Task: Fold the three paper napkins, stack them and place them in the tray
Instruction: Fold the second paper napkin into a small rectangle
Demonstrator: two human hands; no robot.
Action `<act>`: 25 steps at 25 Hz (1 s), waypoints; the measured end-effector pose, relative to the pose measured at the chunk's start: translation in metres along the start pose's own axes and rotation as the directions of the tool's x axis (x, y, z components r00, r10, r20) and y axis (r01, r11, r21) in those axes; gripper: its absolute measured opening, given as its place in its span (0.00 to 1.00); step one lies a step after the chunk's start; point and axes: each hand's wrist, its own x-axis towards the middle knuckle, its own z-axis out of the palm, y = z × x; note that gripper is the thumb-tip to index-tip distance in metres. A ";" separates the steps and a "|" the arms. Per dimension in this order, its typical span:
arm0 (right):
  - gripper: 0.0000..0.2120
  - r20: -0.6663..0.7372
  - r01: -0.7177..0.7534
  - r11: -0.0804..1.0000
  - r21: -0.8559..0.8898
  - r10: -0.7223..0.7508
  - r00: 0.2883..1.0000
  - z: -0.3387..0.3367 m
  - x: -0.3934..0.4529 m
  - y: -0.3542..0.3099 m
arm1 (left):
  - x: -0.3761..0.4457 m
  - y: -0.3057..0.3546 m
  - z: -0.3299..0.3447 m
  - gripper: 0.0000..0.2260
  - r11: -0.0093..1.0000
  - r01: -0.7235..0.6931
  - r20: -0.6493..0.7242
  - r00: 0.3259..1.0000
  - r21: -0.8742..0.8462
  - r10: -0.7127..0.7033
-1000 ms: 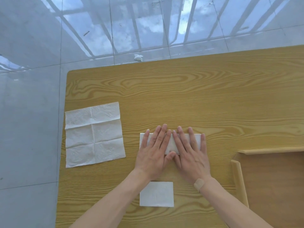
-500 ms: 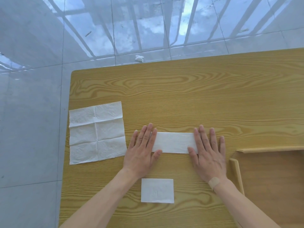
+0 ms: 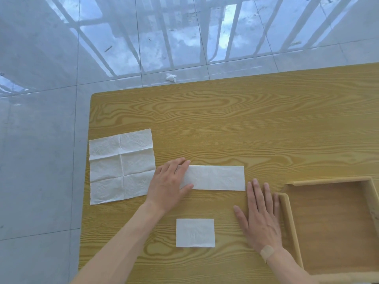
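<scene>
Wooden table (image 3: 225, 124); crumpled white scrap (image 3: 171, 77) on tiled floor (image 3: 41, 99).

The left hand (image 3: 168, 184) covers the left end of the strip napkin (image 3: 217, 178), so that end's edge cannot be seen. The tray (image 3: 291, 226) at the lower right of the frame is cut off by the right edge, the table (image 3: 225, 124) runs out at the right and bottom edges, and both forearms leave at the bottom. A white scrap (image 3: 171, 77) on the floor above the table is too small to identify.
</scene>
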 end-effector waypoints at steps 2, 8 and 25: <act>0.37 0.020 -0.045 0.999 -0.006 0.045 0.999 0.007 -0.024 -0.003 | 0.005 -0.002 -0.006 0.31 1.000 0.014 0.039 0.999 0.001 -0.014; 0.36 0.074 -0.110 0.993 -0.028 0.112 0.991 0.008 -0.038 -0.010 | 0.020 0.002 -0.019 0.31 0.990 0.138 0.149 0.979 0.015 -0.138; 0.37 0.055 -0.136 0.991 0.006 0.135 0.989 0.012 -0.037 -0.010 | 0.016 0.016 -0.056 0.20 0.409 0.475 0.375 0.876 -0.779 -0.304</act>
